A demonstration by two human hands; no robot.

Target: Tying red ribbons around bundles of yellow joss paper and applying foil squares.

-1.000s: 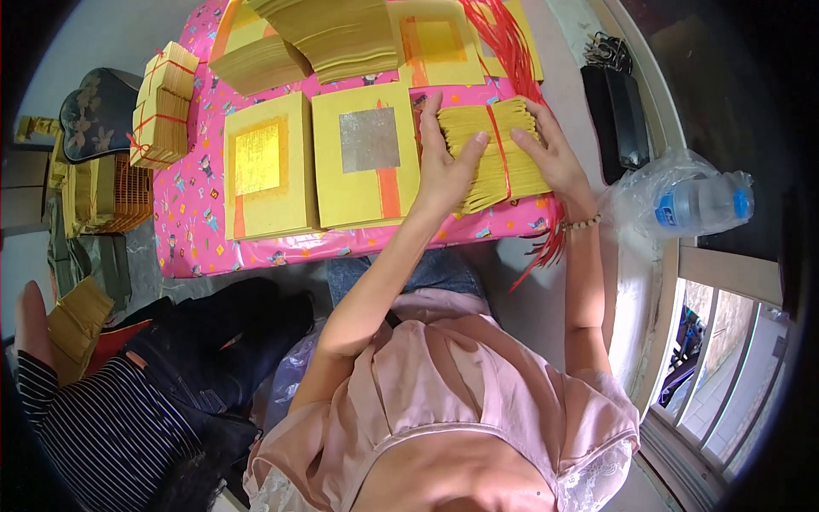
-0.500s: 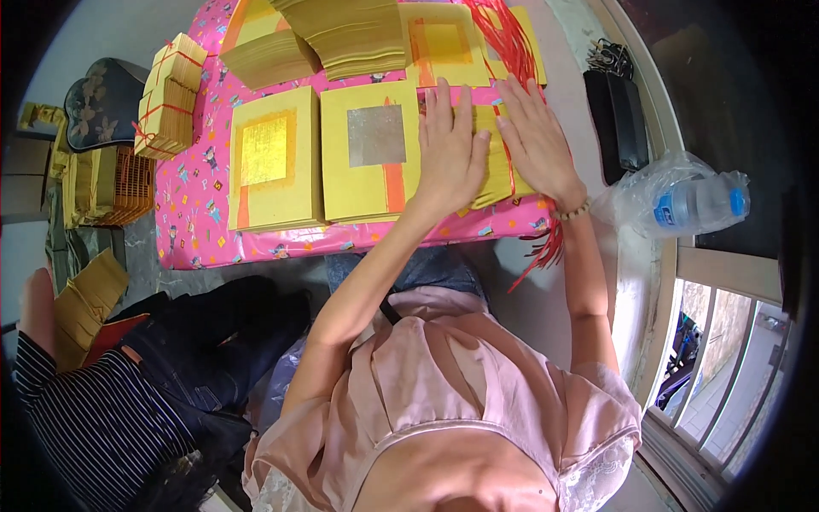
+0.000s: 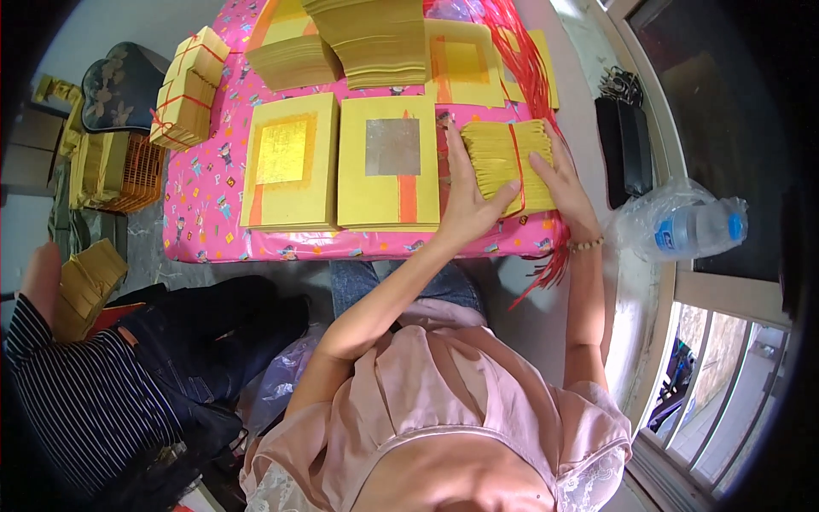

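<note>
A bundle of folded yellow paper (image 3: pixel 493 160), crossed by a red tie, sits at the table's right front. My left hand (image 3: pixel 471 203) clasps its left side, the thumb pressed on the near edge. From the other side my right hand (image 3: pixel 570 186) grips it, the thumb over the top and the fingers partly hidden. Left of the bundle is a stack of yellow paper with a silver square (image 3: pixel 392 147). Beside that lies another stack with a gold square (image 3: pixel 286 154).
The table has a pink patterned cover (image 3: pixel 209 243). Tall yellow paper stacks (image 3: pixel 367 43) and red strings (image 3: pixel 522 60) occupy its far side; tied paper blocks (image 3: pixel 185 101) stand at left. A bagged water bottle (image 3: pixel 695 229) is on the right. Another person's striped sleeve (image 3: pixel 34 328) shows lower left.
My hands lay flat with fingers stretched over the bundle; now they hold it from both sides. The bundle stands more upright, its folded edges showing. The whole view has shifted slightly.
</note>
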